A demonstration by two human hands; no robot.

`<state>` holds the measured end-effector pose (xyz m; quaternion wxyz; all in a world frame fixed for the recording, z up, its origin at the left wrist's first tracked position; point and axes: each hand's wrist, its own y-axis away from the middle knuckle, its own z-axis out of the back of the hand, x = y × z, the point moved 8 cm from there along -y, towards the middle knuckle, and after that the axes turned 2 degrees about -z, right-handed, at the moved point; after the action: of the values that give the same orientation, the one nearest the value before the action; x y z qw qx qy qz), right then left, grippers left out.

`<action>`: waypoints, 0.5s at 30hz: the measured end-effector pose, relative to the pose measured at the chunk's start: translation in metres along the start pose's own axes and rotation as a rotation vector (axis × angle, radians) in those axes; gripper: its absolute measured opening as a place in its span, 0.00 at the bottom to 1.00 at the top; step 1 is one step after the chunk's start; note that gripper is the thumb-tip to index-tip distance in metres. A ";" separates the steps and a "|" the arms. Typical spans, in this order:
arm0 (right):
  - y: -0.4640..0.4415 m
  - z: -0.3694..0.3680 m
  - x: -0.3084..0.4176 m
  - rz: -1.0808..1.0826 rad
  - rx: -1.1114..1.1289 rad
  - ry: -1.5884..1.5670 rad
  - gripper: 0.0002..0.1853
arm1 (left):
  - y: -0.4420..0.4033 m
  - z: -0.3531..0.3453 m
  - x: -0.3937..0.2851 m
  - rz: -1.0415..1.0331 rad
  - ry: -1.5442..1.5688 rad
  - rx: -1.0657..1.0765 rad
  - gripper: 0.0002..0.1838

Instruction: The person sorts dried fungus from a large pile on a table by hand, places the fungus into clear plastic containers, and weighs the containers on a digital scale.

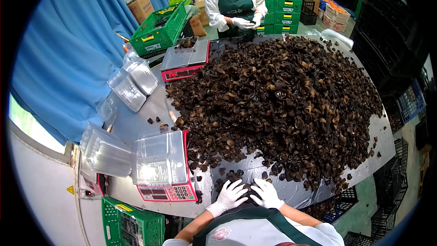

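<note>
Both of my hands wear white gloves and rest at the near edge of the metal table (pixel 207 187). My left hand (pixel 230 195) has its fingers spread over a few dark pieces. Close beside it, my right hand (pixel 266 194) also has spread fingers, touching dark pieces between the two hands. A large heap of dark brown, ear-shaped fungus pieces (pixel 282 105) lies just beyond them. To the left stands a red scale (pixel 168 193) with a clear plastic tray (pixel 159 155) on its plate.
Stacked clear trays (pixel 107 152) and more trays (pixel 127 89) are at the left. A second red scale (pixel 184 72) stands farther back, near a green crate (pixel 159 29). Across the table a co-worker (pixel 234 7) handles a dark piece. Green crates (pixel 132 223) and black crates (pixel 387 209) flank the table.
</note>
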<state>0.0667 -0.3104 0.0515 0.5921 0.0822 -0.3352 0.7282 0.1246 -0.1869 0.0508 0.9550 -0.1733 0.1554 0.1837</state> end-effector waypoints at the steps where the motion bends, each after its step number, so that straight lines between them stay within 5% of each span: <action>1: 0.000 0.000 0.000 0.001 -0.001 -0.001 0.25 | -0.001 0.003 -0.001 -0.007 -0.013 -0.015 0.21; 15: 0.001 -0.001 -0.001 0.003 -0.007 -0.018 0.24 | -0.001 0.001 -0.001 -0.018 -0.024 -0.041 0.21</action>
<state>0.0667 -0.3107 0.0503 0.5882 0.0860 -0.3431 0.7272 0.1245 -0.1872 0.0525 0.9546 -0.1921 0.1387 0.1804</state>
